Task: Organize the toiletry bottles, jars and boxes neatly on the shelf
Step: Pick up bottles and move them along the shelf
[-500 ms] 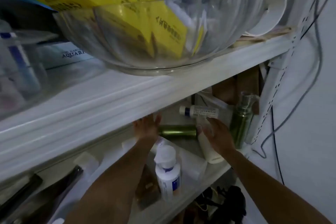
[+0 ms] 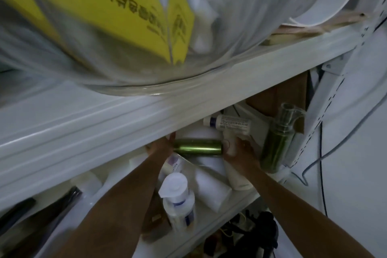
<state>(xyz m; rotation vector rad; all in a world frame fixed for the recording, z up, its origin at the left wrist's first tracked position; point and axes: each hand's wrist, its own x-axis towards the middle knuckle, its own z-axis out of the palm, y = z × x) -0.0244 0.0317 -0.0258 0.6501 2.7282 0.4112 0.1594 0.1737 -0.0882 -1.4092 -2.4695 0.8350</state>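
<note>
Left hand (image 2: 161, 147), grasp hidden under the white upper shelf (image 2: 125, 123), sits at the left end of the toppled green metal bottle (image 2: 199, 148); right hand (image 2: 240, 155), at its right end, grips a white plastic tube (image 2: 240, 180). Neighbouring bottles (image 2: 228, 124) lie jumbled; tidying looks barely begun.

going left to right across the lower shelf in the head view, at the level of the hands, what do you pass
left hand → green bottle lying on its side → right hand → upright green pump bottle
</note>
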